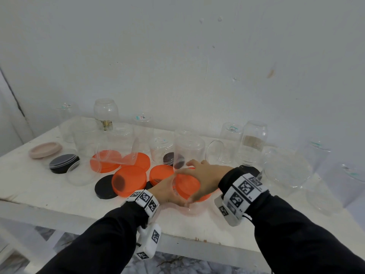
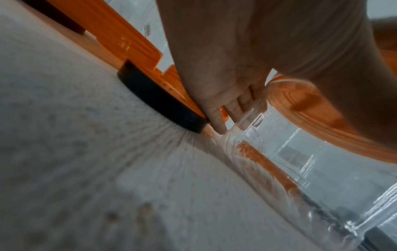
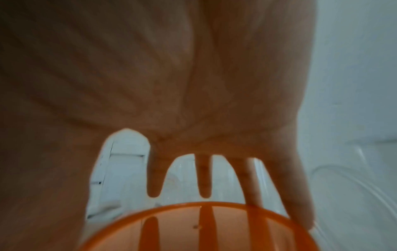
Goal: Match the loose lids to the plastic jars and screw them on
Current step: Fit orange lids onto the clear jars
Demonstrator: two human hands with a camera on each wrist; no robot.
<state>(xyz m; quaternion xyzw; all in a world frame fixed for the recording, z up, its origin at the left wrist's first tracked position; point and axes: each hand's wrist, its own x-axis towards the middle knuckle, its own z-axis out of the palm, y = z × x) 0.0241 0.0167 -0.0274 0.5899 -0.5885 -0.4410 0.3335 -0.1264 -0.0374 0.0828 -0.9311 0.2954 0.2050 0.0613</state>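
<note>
A clear plastic jar (image 1: 188, 209) stands near the table's front edge, and my left hand (image 1: 167, 190) grips its side. In the left wrist view the left hand's fingers (image 2: 233, 108) curl round the jar's clear wall (image 2: 300, 169). An orange lid (image 1: 186, 184) sits tilted on the jar's mouth. My right hand (image 1: 205, 177) covers the lid from above and holds its rim. The right wrist view shows spread fingers (image 3: 204, 178) reaching over the orange lid (image 3: 214, 229). The same lid (image 2: 311, 108) lies under the right palm in the left wrist view.
More orange lids (image 1: 129, 179) lie left of my hands, beside a black lid (image 1: 105, 187). A pink lid (image 1: 45, 149) sits far left. Several clear jars, such as one jar (image 1: 188, 151), stand upside down behind. A large clear jar (image 1: 286, 167) lies right.
</note>
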